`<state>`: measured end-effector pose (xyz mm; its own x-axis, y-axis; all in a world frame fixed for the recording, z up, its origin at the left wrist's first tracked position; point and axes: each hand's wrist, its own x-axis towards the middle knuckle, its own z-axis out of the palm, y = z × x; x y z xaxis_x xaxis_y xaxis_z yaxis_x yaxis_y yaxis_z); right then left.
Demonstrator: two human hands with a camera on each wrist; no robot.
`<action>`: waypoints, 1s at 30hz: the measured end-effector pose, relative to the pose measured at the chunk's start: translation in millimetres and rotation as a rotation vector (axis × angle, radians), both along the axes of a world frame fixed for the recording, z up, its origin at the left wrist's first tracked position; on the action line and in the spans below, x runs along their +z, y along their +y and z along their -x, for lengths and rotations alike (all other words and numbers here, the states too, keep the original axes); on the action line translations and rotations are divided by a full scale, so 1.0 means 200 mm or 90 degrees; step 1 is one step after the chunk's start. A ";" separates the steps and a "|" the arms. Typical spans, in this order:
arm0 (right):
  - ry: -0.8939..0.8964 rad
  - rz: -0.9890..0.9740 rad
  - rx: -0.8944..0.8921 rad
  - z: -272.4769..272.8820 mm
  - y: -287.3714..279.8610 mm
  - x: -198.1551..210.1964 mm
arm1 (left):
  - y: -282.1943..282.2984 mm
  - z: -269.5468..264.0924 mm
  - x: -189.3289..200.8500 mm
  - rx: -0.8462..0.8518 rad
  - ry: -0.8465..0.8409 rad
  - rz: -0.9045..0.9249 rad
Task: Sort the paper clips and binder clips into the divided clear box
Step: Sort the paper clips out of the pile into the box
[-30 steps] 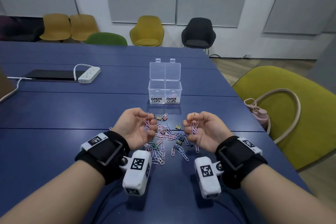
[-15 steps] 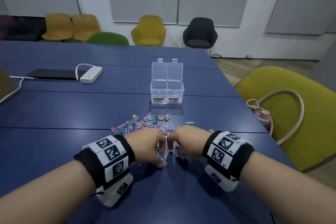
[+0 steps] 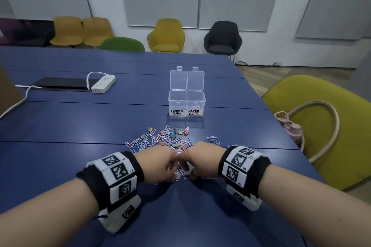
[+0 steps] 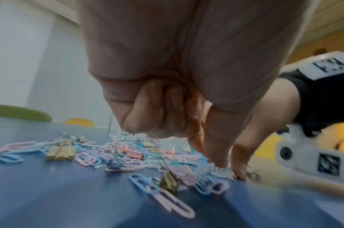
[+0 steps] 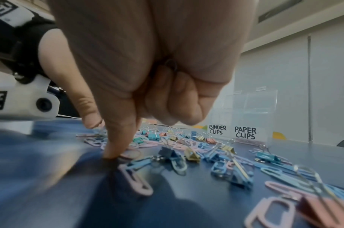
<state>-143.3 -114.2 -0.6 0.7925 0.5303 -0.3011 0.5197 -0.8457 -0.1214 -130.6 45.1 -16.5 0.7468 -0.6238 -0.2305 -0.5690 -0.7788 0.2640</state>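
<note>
left hand (image 3: 160,163): curled, fingers pinching paper clips (image 3: 181,172) off the counter (image 3: 80,126)
right hand (image 3: 200,158): same, pinching clips
box (image 3: 187,104): lid open

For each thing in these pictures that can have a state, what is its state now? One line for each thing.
Clear box: lid up, upright; the PAPER CLIPS side holds a few clips, the BINDER CLIPS side looks empty.
Clips: mixed, loose on the table, unsorted.
Left hand: palm down, fingers curled, fingertips at the clips; grip unclear.
Right hand: palm down, one fingertip on the table among the clips, other fingers curled.
Power strip: cable attached.
</note>
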 end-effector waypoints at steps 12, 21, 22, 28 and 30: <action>0.057 -0.029 -0.034 -0.04 -0.03 -0.03 | 0.13 -0.06 0.05 0.431 0.548 0.560; 0.130 -0.181 -0.174 -0.07 -0.11 0.00 | 0.10 -0.10 0.06 0.550 0.748 0.878; 0.166 -0.257 -0.225 -0.08 -0.13 0.02 | 0.10 -0.11 0.05 0.563 0.741 0.892; 0.432 -0.847 -0.497 -0.11 -0.23 0.02 | 0.06 -0.13 0.04 0.615 0.699 0.957; 0.451 -0.927 -0.505 -0.12 -0.25 0.01 | 0.05 -0.14 0.04 0.614 0.687 0.974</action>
<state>-120.3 -163.5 0.8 0.9038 0.2487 -0.3482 -0.3884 0.1356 -0.9114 -102.5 55.0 -9.0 0.8252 -0.2803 -0.4903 0.5644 0.4432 0.6965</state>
